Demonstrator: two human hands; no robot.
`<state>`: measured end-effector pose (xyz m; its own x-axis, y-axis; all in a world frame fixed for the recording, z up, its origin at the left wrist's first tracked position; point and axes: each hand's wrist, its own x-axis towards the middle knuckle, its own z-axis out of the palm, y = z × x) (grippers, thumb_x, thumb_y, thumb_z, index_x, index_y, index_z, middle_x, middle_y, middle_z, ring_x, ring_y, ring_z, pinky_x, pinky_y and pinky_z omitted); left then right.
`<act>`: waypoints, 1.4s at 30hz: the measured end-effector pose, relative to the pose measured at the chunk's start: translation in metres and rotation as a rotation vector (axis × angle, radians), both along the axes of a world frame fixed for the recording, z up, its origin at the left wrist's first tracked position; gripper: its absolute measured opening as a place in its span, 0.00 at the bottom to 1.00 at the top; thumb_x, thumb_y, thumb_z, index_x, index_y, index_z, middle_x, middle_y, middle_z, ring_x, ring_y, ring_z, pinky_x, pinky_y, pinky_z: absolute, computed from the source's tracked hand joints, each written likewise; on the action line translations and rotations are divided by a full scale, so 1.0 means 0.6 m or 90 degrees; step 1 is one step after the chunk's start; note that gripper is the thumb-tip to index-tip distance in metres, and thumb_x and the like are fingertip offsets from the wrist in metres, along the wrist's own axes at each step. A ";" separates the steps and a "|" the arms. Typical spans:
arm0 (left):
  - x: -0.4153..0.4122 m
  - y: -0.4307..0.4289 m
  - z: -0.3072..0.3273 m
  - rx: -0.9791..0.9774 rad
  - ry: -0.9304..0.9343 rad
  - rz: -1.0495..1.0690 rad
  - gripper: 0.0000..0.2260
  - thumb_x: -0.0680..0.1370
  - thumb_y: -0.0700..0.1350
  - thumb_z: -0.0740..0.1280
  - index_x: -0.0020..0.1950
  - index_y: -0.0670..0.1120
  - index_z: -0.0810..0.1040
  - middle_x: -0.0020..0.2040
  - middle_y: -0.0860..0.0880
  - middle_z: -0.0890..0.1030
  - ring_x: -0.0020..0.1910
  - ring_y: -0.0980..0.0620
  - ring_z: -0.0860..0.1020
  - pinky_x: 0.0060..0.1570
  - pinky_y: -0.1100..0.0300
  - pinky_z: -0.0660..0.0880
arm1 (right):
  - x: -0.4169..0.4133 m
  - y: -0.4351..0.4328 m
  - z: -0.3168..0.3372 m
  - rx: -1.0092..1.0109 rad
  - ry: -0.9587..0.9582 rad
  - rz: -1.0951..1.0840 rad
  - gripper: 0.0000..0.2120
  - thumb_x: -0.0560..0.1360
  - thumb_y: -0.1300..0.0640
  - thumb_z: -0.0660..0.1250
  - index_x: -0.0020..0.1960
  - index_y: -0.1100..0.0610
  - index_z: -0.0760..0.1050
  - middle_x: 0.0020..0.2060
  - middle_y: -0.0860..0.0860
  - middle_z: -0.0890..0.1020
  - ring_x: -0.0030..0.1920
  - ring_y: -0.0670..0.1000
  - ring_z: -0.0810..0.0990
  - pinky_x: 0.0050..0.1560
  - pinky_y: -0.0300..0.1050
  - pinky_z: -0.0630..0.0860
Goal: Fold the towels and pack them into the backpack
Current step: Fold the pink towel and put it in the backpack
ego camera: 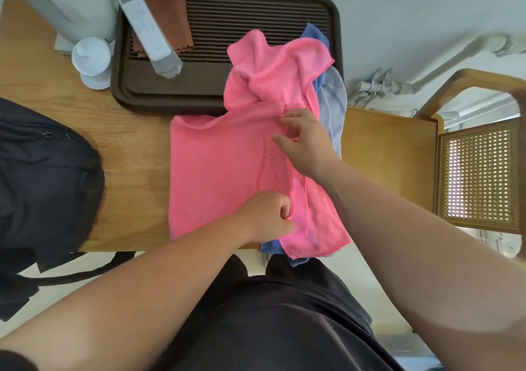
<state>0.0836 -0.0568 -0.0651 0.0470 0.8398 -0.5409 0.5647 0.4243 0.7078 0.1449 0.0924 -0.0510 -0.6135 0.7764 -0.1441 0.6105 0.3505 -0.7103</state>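
Our left hand (269, 217) closes its grip on the near fold of the pink towel (216, 165), with the fingers curled round the cloth. Our right hand (304, 140) pinches the same fold farther up, its other fingers loosely spread. The towel lies on the tabletop (136, 148) over a blue towel (271, 247), its far end bunched on the dark tray (256, 9). The black backpack (42, 171) sits at the left, apart.

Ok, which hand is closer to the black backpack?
Left. The left hand grips the pink towel right of the backpack; the right hand pinches it farther right, nearer the brown tray.
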 end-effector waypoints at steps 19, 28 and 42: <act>-0.110 -0.009 -0.002 0.079 0.188 0.322 0.04 0.76 0.46 0.70 0.48 0.47 0.78 0.44 0.49 0.80 0.44 0.46 0.78 0.44 0.54 0.73 | 0.019 0.007 -0.007 -0.011 -0.045 -0.176 0.21 0.73 0.54 0.68 0.63 0.55 0.68 0.57 0.52 0.74 0.56 0.54 0.75 0.55 0.50 0.74; -0.298 0.011 -0.031 -0.046 0.396 0.290 0.28 0.75 0.52 0.70 0.73 0.54 0.66 0.67 0.43 0.67 0.60 0.40 0.74 0.61 0.47 0.73 | -0.017 0.041 -0.007 0.057 -0.207 -0.149 0.11 0.77 0.49 0.66 0.54 0.55 0.74 0.51 0.54 0.77 0.53 0.59 0.76 0.43 0.47 0.67; -0.307 0.031 -0.049 0.064 0.335 0.143 0.22 0.74 0.40 0.64 0.68 0.53 0.70 0.53 0.41 0.79 0.52 0.37 0.78 0.50 0.47 0.75 | 0.022 0.012 0.012 0.123 -0.207 0.033 0.14 0.73 0.60 0.68 0.57 0.53 0.82 0.48 0.53 0.81 0.51 0.57 0.78 0.47 0.49 0.75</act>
<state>-0.1006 -0.0382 -0.0942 -0.3922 0.8464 -0.3603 0.7549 0.5200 0.3997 0.1583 0.0997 -0.0438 -0.5988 0.7776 -0.1918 0.7710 0.4948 -0.4010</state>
